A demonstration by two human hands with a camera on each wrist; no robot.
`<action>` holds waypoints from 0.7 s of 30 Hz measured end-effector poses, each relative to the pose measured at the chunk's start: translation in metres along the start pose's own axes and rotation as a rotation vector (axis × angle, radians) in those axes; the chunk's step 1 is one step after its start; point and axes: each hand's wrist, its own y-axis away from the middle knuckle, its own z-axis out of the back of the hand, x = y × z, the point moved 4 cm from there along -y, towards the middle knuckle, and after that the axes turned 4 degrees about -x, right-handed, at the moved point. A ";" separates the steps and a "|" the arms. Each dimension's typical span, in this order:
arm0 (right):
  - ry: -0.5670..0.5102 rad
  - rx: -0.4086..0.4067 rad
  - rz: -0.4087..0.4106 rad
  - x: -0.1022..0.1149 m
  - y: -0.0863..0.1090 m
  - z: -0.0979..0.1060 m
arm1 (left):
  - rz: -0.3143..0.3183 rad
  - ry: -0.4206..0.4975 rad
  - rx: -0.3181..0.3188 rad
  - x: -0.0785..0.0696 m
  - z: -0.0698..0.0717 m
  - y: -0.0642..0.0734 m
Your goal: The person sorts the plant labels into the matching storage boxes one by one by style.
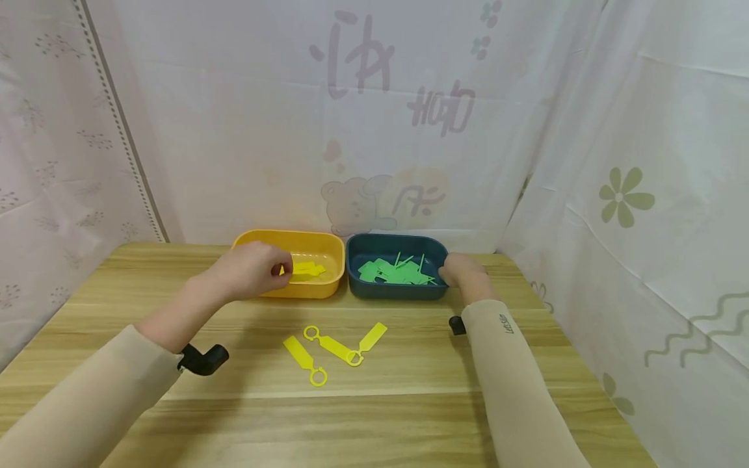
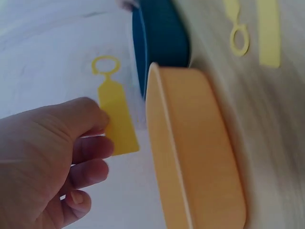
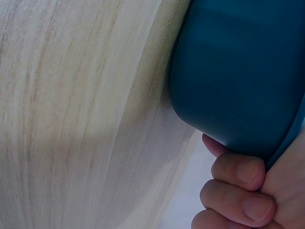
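Between thumb and fingers, my left hand (image 1: pixel 251 270) pinches a yellow ring-ended tag (image 2: pixel 116 117) over the orange-yellow bin (image 1: pixel 318 290). More yellow tags (image 1: pixel 308 268) lie inside that bin. My right hand (image 1: pixel 464 272) holds the right end of the dark blue bin (image 1: pixel 398 290); in the right wrist view its fingers (image 3: pixel 233 195) curl at the bin's edge, the thumb hidden. Several green tags (image 1: pixel 386 272) are heaped in the blue bin, a few with stems sticking up.
Three yellow tags lie on the wooden table (image 1: pixel 409 416) in front of the bins: one at left (image 1: pixel 300 353), one in the middle (image 1: pixel 335 349), one at right (image 1: pixel 372 336). The two bins stand side by side before a printed white curtain (image 1: pixel 246 130).
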 end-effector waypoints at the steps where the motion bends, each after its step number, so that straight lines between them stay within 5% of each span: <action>1: 0.000 -0.001 0.000 0.000 0.000 0.000 | 0.016 -0.005 -0.015 0.003 0.003 -0.001; 11: -0.004 -0.010 0.004 -0.001 0.000 -0.001 | 0.152 -0.030 -0.065 0.031 0.018 -0.014; 21: 0.002 -0.024 -0.004 0.000 -0.001 -0.001 | 0.264 -0.060 -0.045 0.047 0.021 -0.025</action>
